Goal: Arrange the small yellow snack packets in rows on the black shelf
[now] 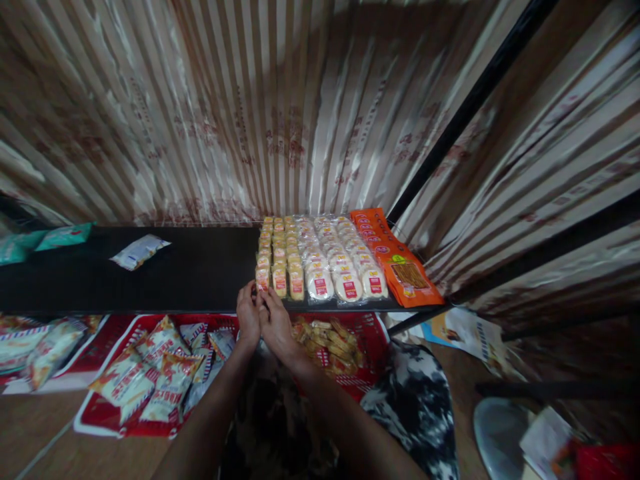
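Note:
My left hand point(248, 315) and my right hand point(275, 323) meet at the front edge of a black shelf point(190, 273). Both have their fingers curled on the nearest small packet point(263, 279) of the leftmost row of biscuit packets point(277, 250). To the right of that row lie rows of round cakes in clear wrap point(333, 257), then orange snack packets point(395, 260) at the shelf's right end.
A white packet point(139, 251) and green packets point(47, 240) lie on the shelf's left part. Below stand red baskets point(150, 373) with snack bags. A striped curtain point(250, 113) hangs behind. A black post point(470, 100) rises at right. Papers point(465, 333) lie on the floor.

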{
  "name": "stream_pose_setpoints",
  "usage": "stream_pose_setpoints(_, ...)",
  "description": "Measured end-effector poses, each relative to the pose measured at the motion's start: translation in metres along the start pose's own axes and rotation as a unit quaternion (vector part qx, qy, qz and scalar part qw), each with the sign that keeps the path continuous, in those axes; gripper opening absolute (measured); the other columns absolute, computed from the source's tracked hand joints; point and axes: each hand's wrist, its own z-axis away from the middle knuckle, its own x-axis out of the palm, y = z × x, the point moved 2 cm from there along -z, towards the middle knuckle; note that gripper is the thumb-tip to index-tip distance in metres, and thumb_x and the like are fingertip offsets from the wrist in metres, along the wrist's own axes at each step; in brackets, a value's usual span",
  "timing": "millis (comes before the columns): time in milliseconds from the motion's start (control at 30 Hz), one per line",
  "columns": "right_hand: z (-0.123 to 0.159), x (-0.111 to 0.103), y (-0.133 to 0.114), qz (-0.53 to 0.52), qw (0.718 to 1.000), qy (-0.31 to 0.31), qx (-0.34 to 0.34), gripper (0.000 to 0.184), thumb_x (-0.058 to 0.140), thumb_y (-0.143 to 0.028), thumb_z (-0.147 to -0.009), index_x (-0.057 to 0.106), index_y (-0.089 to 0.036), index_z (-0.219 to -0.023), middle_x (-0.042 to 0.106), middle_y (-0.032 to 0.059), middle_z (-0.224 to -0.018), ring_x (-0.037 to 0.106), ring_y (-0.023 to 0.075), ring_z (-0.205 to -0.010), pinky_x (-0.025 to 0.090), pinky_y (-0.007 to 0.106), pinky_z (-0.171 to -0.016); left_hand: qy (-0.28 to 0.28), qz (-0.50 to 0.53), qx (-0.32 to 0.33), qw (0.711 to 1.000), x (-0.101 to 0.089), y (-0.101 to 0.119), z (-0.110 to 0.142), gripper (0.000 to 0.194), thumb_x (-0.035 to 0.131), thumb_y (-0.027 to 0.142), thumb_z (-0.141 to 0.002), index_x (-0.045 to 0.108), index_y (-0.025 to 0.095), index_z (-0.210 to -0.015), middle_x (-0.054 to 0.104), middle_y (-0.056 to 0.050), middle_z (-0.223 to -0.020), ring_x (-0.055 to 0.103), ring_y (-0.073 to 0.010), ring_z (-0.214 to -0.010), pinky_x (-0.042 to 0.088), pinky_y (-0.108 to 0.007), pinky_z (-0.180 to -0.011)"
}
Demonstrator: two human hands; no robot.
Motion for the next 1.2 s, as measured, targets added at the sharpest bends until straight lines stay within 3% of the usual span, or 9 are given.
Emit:
stream_pose_setpoints(800, -0.001, -0.001, -0.003, 0.060, 0.998, -0.001, -0.017, 0.043, 0.036, -0.017, -0.084, 0.057, -0.012, -0.121, 0.049, 0.0127, -0.133, 0.047, 0.0191, -0.122, 0.038, 0.033, -0.103, -0.014, -0.005, 0.028, 0.999, 0.002, -0.001, -0.003, 0.034, 0.047, 0.014, -0.078, 0.056, 0.013, -0.110, 0.061, -0.011, -0.106, 0.057, -0.0205, -0.100, 0.045, -0.036, -0.090)
stream_pose_setpoints(1200, 0.010, -0.023, 0.006, 0.109, 0.981, 0.088, -0.131, 0.040, 0.031, -0.020, -0.088, 0.056, -0.014, -0.118, 0.054, 0.0110, -0.128, 0.044, 0.0164, -0.122, 0.036, 0.036, -0.104, 0.010, -0.046, 0.042, 0.998, 0.001, 0.001, -0.001, 0.036, 0.040, 0.033, -0.085, 0.057, 0.012, -0.109, 0.062, -0.014, -0.105, 0.055, -0.0236, -0.099, 0.044, -0.041, -0.090)
